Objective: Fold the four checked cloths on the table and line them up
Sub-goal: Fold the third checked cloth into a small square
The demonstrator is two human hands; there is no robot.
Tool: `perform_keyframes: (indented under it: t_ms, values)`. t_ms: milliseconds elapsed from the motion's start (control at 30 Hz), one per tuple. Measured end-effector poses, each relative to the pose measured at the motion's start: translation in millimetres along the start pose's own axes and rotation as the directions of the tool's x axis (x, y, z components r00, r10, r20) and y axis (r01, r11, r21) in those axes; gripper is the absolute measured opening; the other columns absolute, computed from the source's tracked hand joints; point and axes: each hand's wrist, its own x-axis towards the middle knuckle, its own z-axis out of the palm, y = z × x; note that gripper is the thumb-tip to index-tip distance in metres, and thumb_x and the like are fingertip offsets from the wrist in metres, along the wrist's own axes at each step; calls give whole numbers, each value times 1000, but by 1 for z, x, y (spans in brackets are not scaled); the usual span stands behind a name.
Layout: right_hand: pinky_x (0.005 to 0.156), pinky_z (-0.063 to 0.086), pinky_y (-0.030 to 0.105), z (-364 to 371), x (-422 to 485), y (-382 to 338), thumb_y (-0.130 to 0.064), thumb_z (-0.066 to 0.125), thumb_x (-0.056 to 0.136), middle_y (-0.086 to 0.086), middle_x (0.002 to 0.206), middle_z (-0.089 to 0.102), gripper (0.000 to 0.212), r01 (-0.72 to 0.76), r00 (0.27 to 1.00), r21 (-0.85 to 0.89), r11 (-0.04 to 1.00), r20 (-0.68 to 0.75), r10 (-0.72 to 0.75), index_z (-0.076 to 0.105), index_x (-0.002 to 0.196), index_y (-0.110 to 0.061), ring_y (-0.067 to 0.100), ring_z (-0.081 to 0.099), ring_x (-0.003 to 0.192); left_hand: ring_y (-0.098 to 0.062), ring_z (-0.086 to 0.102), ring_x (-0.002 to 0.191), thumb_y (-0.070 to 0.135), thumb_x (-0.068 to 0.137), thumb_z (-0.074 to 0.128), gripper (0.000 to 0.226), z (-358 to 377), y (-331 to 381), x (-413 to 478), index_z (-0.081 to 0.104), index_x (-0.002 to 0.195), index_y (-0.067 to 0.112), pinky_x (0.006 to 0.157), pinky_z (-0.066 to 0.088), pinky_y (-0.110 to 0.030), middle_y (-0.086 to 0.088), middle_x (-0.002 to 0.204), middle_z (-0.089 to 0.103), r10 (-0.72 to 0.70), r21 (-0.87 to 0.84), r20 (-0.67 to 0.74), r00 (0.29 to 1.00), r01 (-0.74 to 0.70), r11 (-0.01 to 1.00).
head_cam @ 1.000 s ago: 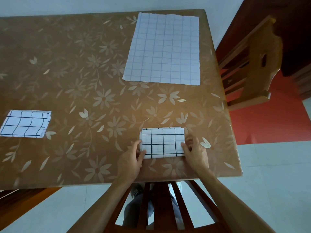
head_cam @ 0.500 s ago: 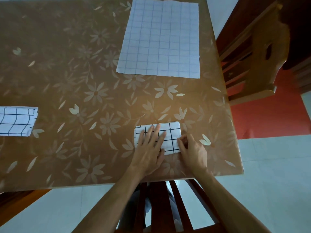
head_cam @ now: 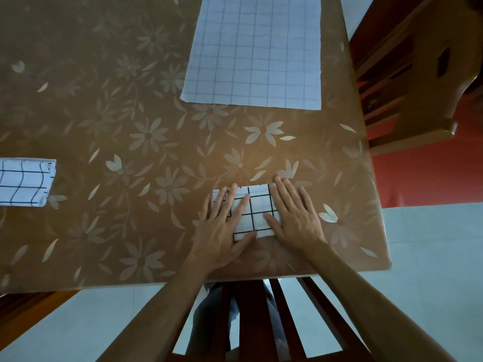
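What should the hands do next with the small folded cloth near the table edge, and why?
Probably slide the folded cloth left, toward the other folded cloth, to line them up. Both the left hand and the right hand lie flat on it, so it looks fully folded and pressed. The large cloth beyond is not yet folded.

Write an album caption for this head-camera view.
On the table, left hand and right hand press a folded checked cloth; a second folded cloth lies left, an unfolded cloth beyond.
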Motion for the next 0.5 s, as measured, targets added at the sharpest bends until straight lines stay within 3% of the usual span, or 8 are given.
perform_keyframes:
  t_ms: [167, 300, 400, 500]
  values:
    - [122, 12, 48, -6, 1, -2, -58, 13, 100, 5, 165, 5, 72, -24, 999, 55, 998, 26, 23, 9, 157, -15, 22, 7, 152, -24, -6, 155, 78, 92, 25, 87, -8, -20, -12, 3, 160, 27, 122, 9, -58, -6, 168, -8, -16, 24, 39, 999, 15, 1000]
    - [119, 22, 45, -17, -9, 1, -57, 34, 100, 7, 166, 0, 72, 28, 1000, 218, 976, -15, -25, 16, 157, -18, 25, 14, 151, -30, 3, 154, 68, 96, 35, 82, -12, -24, -24, 17, 159, 20, 122, 16, -56, -13, 167, 1, 48, 7, -50, 998, -48, 999]
    - [99, 44, 42, -22, -30, 5, -51, 52, 95, 7, 159, 24, 64, 15, 996, 300, 954, -84, 11, 38, 149, -19, 25, 44, 127, -32, 21, 151, 57, 98, 48, 68, -8, -20, -38, 37, 153, 19, 119, 25, -55, -16, 163, 23, 238, 30, -177, 955, -236, 971]
    - [79, 51, 46, -16, -42, 3, -37, 58, 93, 15, 143, 44, 51, 105, 985, 289, 952, -162, -59, 53, 138, -12, 27, 51, 100, -32, 33, 147, 41, 103, 51, 49, 5, -25, -42, 50, 145, 17, 117, 32, -53, -16, 156, 39, 296, 74, -220, 929, -287, 955]
